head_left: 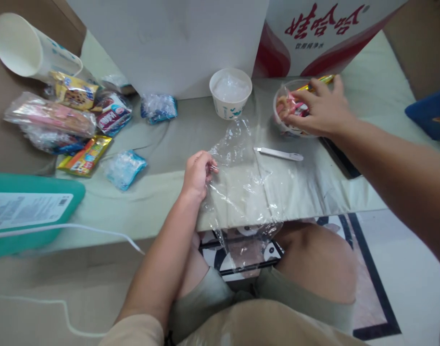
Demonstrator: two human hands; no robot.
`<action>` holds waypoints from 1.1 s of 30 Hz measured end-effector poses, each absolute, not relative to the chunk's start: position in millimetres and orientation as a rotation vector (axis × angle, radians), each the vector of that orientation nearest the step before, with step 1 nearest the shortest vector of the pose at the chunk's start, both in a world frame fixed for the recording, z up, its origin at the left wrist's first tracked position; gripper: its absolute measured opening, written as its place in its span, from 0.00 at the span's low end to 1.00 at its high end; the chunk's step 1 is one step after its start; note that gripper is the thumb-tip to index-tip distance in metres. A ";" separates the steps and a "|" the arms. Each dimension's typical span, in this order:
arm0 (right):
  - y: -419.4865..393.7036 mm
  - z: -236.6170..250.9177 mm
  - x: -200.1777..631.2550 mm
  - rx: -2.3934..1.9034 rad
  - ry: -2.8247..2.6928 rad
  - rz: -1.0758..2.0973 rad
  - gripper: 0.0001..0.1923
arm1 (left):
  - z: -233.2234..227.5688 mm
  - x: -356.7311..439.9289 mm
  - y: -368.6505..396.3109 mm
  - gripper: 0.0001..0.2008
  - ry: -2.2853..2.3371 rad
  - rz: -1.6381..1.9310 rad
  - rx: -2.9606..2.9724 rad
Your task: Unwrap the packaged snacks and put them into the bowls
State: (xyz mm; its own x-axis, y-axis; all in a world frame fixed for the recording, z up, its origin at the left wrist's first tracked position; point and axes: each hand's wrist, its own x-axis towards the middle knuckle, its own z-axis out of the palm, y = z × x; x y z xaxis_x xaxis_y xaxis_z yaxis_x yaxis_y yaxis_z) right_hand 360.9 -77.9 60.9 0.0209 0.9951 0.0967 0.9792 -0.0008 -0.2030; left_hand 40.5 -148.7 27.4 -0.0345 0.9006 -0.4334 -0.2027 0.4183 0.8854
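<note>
My left hand is closed on the edge of a clear plastic bag, which hangs crumpled over the table's front edge toward my lap. My right hand is over a clear round tub at the back right. Its fingers are spread, with the thumb and fingertips touching small wrapped snacks inside. A gold packet sticks out by its fingertips. Between my hands lies a pale craft knife. Behind it stands a paper cup with whitish translucent plastic in it.
Several snack packets are heaped at left beside a tipped paper tub. Blue-and-clear packets lie nearby. White boxes line the back. A dark flat object rests under my right forearm; a green container stands left.
</note>
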 end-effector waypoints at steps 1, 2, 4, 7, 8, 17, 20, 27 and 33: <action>-76.4 69.6 354.3 -2.144 -2.018 0.176 0.44 | 28.0 40.4 -148.3 0.06 1.305 1.020 0.702; -75.1 78.8 347.9 -2.204 -1.978 0.230 0.43 | 28.7 40.0 -148.0 0.07 1.304 1.025 0.695; -76.3 96.4 336.8 -2.277 -1.938 0.247 0.41 | 29.9 38.2 -147.4 0.07 1.292 1.035 0.685; -99.3 111.9 321.0 -2.257 -1.874 -0.011 0.34 | 31.0 32.8 -146.0 0.07 1.278 1.066 0.684; -114.4 112.0 313.6 -2.167 -1.830 -0.122 0.30 | 31.0 30.6 -145.2 0.07 1.282 1.077 0.691; -256.8 30.4 212.6 -1.057 -2.457 0.616 0.35 | 27.8 9.1 -135.1 0.08 1.447 1.207 0.680; -257.3 12.6 219.4 -1.182 -2.554 0.660 0.45 | 27.7 -5.8 -133.8 0.10 1.555 1.218 0.770; -238.8 4.7 271.1 -1.370 -2.565 0.609 0.43 | 28.0 -36.1 -141.0 0.07 1.751 0.910 0.984; -247.0 14.1 285.3 -1.359 -2.413 0.540 0.39 | 27.2 -44.2 -150.9 0.07 1.641 1.035 1.172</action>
